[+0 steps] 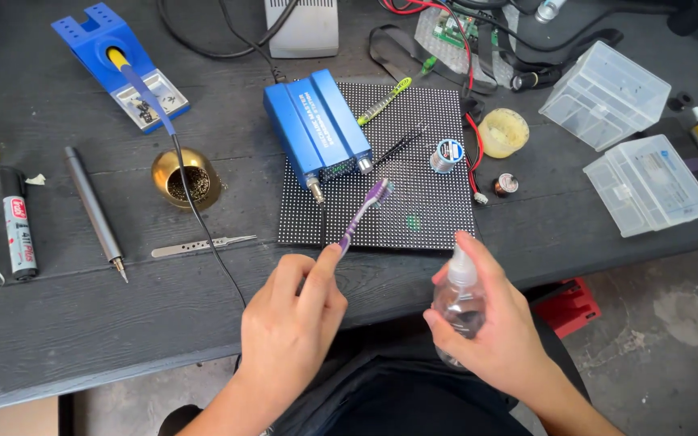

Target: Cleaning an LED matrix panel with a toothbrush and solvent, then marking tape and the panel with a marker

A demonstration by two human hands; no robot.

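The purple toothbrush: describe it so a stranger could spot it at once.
Start at the black dotted panel lying in the middle of the dark wooden table, with a blue metal box on its upper left part. The purple toothbrush slants over the panel's lower left, held by the left hand. Unlike the clear spray bottle in the right hand, it is thin, purple and bristled.

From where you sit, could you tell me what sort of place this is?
Most likely an electronics repair bench. A soldering iron sits in its blue stand, a solder spool lies on a dotted LED panel, and tweezers rest on the dark table.
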